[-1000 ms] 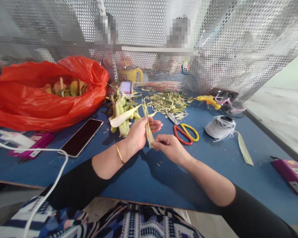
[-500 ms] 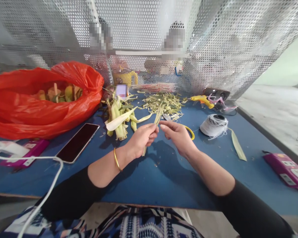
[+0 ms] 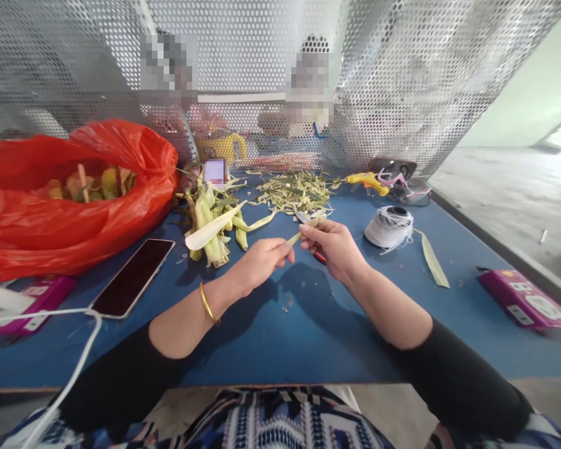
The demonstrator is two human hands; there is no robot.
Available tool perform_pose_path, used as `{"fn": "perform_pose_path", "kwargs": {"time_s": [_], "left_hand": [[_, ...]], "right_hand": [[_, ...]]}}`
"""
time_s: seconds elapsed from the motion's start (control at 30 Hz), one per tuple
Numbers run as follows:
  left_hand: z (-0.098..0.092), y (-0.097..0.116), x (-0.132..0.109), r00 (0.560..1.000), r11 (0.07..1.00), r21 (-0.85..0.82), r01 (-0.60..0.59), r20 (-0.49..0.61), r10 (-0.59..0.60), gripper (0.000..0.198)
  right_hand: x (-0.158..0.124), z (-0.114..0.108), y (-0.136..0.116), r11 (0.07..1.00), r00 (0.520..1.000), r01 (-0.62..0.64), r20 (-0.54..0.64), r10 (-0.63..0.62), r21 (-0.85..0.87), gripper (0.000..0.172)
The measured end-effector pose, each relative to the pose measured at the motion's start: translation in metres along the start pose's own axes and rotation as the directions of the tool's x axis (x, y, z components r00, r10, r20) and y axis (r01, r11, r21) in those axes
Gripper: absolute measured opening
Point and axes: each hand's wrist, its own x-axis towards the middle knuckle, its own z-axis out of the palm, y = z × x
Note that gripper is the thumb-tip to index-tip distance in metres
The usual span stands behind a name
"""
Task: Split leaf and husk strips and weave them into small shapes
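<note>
Between my hands, over the blue table (image 3: 262,349), runs a narrow pale green husk strip (image 3: 293,239). My left hand (image 3: 264,260) pinches its lower left end, and a gold bangle circles that wrist. The fingers of my right hand (image 3: 331,246) are closed on the strip's upper right part. Scissors (image 3: 302,216) lie partly hidden behind my right hand, with a bit of red handle showing below it. Beyond the hands is a heap of thin husk shreds (image 3: 297,192). Larger corn husks (image 3: 211,227) lie to the left of the heap.
At the left are a red plastic bag (image 3: 75,243), a phone (image 3: 133,277) and a white cable (image 3: 86,358). A white string spool (image 3: 389,227), single husk leaf (image 3: 434,262), yellow glue gun (image 3: 368,181) and purple power strip (image 3: 523,299) are at the right. Perforated metal stands behind.
My right hand has closed on the husk strip, which now slants lower between both hands. Its upper end has swung right. The whole view has shifted slightly.
</note>
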Motion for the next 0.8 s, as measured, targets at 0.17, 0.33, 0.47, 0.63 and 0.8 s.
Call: {"fn": "perform_pose_path", "kwargs": {"time_s": [0.17, 0.33, 0.47, 0.63, 0.8], "left_hand": [[-0.012, 0.0, 0.005, 1.0, 0.995, 0.095, 0.007, 0.014, -0.008, 0.022], [-0.004, 0.002, 0.006, 0.994, 0.987, -0.129, 0.09, -0.047, -0.097, 0.011], [-0.004, 0.002, 0.006, 0.991, 0.997, -0.031, 0.064, -0.115, -0.067, 0.017], [-0.012, -0.001, 0.006, 0.987, 0.95, 0.304, -0.069, -0.118, 0.11, 0.029], [-0.012, -0.004, 0.005, 0.977, 0.876, 0.454, -0.166, -0.047, 0.21, 0.027]], "right_hand": [[-0.003, 0.004, 0.001, 0.994, 0.997, 0.066, -0.04, -0.07, -0.089, 0.028], [-0.012, 0.015, 0.007, 0.971, 0.993, 0.11, 0.055, -0.101, -0.211, 0.026], [-0.01, 0.012, 0.005, 0.973, 0.993, 0.113, 0.055, -0.104, -0.201, 0.022], [-0.007, 0.007, 0.004, 0.974, 0.99, 0.109, 0.104, -0.09, -0.197, 0.022], [-0.007, 0.01, 0.007, 0.972, 0.987, 0.118, 0.136, -0.092, -0.203, 0.025]]}}
